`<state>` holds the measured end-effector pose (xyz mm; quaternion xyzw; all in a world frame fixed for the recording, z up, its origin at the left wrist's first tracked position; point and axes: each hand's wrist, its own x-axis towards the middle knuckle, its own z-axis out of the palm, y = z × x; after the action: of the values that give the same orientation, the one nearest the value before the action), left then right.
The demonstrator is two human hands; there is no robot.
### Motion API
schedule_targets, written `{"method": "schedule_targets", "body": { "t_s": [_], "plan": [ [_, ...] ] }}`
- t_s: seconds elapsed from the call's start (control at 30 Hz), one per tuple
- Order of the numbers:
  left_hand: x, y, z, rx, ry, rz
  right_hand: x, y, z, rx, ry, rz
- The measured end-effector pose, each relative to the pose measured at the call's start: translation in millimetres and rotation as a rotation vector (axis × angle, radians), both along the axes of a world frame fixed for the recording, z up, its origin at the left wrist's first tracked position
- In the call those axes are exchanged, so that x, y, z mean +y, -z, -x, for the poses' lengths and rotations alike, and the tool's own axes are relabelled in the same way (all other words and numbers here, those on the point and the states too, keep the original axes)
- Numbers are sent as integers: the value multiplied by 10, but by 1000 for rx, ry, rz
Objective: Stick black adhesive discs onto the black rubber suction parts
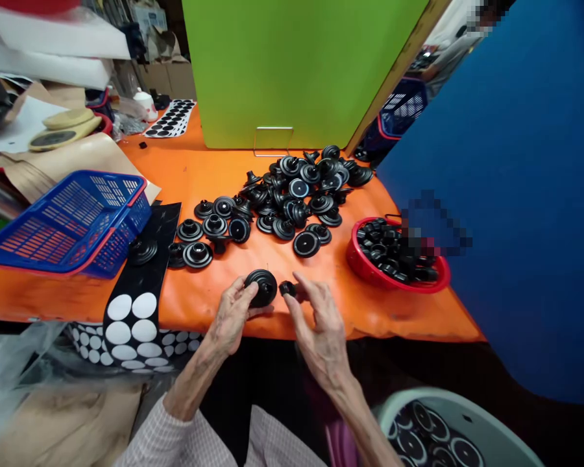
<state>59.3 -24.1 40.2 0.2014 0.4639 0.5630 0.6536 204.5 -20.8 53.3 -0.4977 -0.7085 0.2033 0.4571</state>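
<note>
My left hand [232, 314] grips a round black stepped disc [261, 288] by its edge, just above the front of the orange table. Facing it, my right hand [321, 318] pinches a small black ring-shaped cap [287, 288] between thumb and fingers. A narrow gap separates the cap from the disc. Beyond my hands lies a loose pile of similar black discs [299, 188], some with their hubs upward. To the right stands a red basket [440, 282] full of small black caps [382, 243] like the one I hold.
A blue plastic basket [58, 220] stands at the left, beside a black strip with white round stickers [131, 318] hanging over the table edge. A green board [296, 71] rises behind, a blue panel [506, 194] at right. Below right, a pale tub [486, 418] holds black discs.
</note>
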Motion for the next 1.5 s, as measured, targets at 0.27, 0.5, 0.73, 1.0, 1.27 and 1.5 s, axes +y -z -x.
{"method": "schedule_targets", "body": {
  "t_s": [0.27, 0.5, 0.73, 1.0, 1.27, 1.5],
  "plan": [
    [-31, 19, -43, 48, 7, -52, -91, 228, 226, 95, 28, 47],
    [-53, -12, -18, 79, 71, -57, -140, 243, 236, 30, 9, 9],
    [-100, -29, 61, 44, 190, -137, -54, 144, 125, 280, -47, 524],
    [-154, 7, 24, 98, 141, -170, -72, 217, 224, 362, -29, 537],
    [-64, -42, -7, -198, 60, -189, 27, 124, 297, 561, -37, 556],
    [-109, -8, 180, -109, 102, -188, -51, 38, 327, 655, -131, 575]
  ]
}}
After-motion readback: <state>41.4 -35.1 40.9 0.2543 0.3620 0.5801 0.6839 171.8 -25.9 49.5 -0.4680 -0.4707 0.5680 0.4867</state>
